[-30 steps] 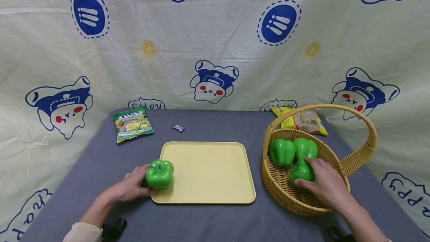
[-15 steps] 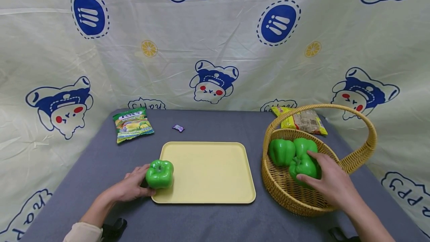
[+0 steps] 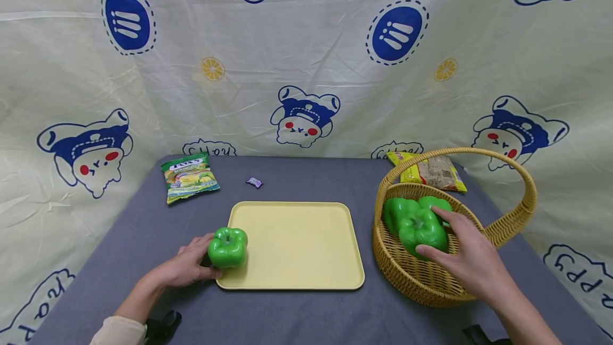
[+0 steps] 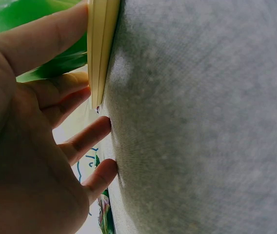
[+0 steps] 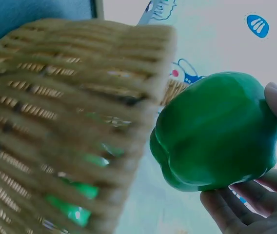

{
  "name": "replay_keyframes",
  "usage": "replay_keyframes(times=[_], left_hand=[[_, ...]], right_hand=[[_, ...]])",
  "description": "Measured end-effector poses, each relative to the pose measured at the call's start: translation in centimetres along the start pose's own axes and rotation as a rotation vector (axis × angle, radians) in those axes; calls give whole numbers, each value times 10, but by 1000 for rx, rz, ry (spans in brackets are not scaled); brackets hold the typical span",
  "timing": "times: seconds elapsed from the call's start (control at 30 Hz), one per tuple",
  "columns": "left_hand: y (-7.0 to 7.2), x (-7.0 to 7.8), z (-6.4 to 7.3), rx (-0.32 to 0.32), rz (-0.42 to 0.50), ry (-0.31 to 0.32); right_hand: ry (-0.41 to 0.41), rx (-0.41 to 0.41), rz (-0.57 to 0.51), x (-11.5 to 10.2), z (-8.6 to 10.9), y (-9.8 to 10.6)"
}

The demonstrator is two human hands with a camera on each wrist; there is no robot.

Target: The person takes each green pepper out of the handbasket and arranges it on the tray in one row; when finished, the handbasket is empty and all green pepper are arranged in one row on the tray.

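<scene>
My right hand (image 3: pixel 471 257) holds a green bell pepper (image 3: pixel 423 230) between thumb and fingers over the wicker basket (image 3: pixel 402 286). In the right wrist view this bell pepper (image 5: pixel 216 131) is up beside the basket's woven wall (image 5: pixel 80 102). Two more green peppers (image 3: pixel 398 212) sit in the basket, partly hidden behind the held one. On the left, my left hand (image 3: pixel 189 265) touches the edge of the pale yellow tray (image 3: pixel 301 249), its fingers extended. Another green bell pepper (image 3: pixel 228 248) stands on the tray's left side, right by that hand; the left wrist view shows the tray edge (image 4: pixel 99 53) at the fingertips.
At the back left of the grey cloth lies a green snack bag (image 3: pixel 190 177), with a small purple wrapped candy (image 3: pixel 254 182) to its right. A yellow snack bag (image 3: pixel 436 173) lies behind the basket. The basket's tall handle (image 3: pixel 529 196) arches up on the right.
My right hand has raised the pepper from the basket's bottom and turned it stem-up, shifting it slightly left. The left hand and tray have stayed put.
</scene>
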State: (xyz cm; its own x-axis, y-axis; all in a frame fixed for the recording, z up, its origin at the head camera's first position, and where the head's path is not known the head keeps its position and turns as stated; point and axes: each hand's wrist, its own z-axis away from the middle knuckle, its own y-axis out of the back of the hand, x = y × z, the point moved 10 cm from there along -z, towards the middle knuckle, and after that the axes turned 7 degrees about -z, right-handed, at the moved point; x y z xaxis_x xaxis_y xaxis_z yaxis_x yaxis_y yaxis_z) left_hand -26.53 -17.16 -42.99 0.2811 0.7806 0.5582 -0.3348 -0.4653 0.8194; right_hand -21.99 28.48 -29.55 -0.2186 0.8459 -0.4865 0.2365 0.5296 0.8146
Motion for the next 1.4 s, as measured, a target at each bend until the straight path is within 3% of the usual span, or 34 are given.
replay_keyframes(times=[0.17, 0.37, 0.63, 0.77, 1.4], left_hand=[[1, 1, 0, -1, -1, -1], [1, 2, 0, 0, -2, -3], [0, 2, 0, 2, 1, -9], [1, 2, 0, 9, -6, -16], [-1, 1, 0, 0, -1, 0]], right_hand=[[33, 25, -38, -14, 4, 2], [130, 67, -108, -35, 6, 1], [206, 77, -209, -55, 7, -14], [232, 75, -210, -63, 6, -24], [311, -65, -454, -100, -6, -80]])
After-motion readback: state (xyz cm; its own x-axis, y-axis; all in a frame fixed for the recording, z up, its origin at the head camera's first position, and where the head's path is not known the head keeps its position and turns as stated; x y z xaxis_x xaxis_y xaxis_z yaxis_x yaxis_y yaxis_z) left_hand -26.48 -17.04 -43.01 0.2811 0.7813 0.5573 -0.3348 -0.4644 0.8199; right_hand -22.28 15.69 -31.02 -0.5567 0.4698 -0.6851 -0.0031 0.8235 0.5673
